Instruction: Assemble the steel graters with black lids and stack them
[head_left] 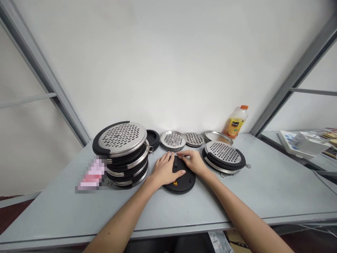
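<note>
A round black plastic disc [181, 181], with a small orange mark on it, lies flat on the table in front of me. My left hand [165, 170] rests on its left side, fingers stretched toward the far rim and thumb spread across the surface. At the far right rim, my right hand [193, 161] curls its fingers and grips the edge; its fingertips almost meet those of the left, and any small part between them is too small to make out. To the left rises a stack of round graters [121, 138] with black rims and metal loops. Another short stack [223, 153] sits to the right.
Along the wall lie loose metal grater plates [173, 140], a coarser plate [194, 139], a metal ring [218, 137] and black discs [152, 138]. A juice bottle [235, 123] stands at the back right. A blurred pink item [92, 175] lies left on the grey table [276, 186].
</note>
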A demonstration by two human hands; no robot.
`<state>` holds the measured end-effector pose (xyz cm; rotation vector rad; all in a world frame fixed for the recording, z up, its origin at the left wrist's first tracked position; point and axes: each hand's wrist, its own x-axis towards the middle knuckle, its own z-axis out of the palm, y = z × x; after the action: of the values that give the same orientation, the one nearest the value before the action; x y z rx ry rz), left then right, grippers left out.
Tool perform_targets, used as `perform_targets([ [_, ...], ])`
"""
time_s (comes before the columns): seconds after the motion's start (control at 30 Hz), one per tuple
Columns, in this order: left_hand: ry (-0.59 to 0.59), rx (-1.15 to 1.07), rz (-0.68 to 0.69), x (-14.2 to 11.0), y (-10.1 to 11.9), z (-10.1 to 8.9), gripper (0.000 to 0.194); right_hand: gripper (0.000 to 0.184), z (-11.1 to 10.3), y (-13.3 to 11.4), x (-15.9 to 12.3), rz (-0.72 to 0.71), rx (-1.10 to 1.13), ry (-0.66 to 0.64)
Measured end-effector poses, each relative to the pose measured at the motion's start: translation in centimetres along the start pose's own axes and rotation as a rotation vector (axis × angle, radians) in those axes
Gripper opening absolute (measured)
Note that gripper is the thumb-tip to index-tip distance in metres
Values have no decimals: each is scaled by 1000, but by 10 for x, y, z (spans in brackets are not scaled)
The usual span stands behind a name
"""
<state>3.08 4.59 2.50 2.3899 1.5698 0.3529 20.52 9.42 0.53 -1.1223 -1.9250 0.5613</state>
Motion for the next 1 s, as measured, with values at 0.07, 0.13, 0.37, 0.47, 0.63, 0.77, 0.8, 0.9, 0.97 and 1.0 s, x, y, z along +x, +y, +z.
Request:
perform_targets([
  [0.07, 1, 3, 7, 0, 0, -1, 87, 27, 0, 0, 0, -19, -2, 2],
  [0.13, 10, 7, 14, -1, 0, -1, 85, 29, 1, 0, 1, -66, -21, 13],
  [0.37, 20, 15, 26, -4, 1, -3, 81, 32, 4, 0, 1, -166, -81, 57],
  [0.47, 13, 30, 31, -4, 1, -4, 80, 30, 6, 2, 0, -190, -97, 104],
  [0.63, 15, 38, 32, -3, 0, -2, 77, 28, 6, 8, 1, -223, -76, 159],
  [0.77, 29, 22, 23, -3, 0, -1, 78, 29, 2, 8, 2, -192, -39, 97],
  [0.8, 33, 20, 21, -3, 0, -2, 78, 30, 1, 6, 2, -186, -41, 79],
  [0.9, 48, 8, 22, -4, 0, -2, 77, 28, -4, 3, 3, -186, -69, 56],
  [0.97, 69, -7, 28, -4, 1, -1, 77, 24, -8, 2, 3, -178, -95, 85],
  [1.0, 81, -14, 28, -4, 1, 0, 78, 23, -10, 2, 4, -167, -104, 107],
])
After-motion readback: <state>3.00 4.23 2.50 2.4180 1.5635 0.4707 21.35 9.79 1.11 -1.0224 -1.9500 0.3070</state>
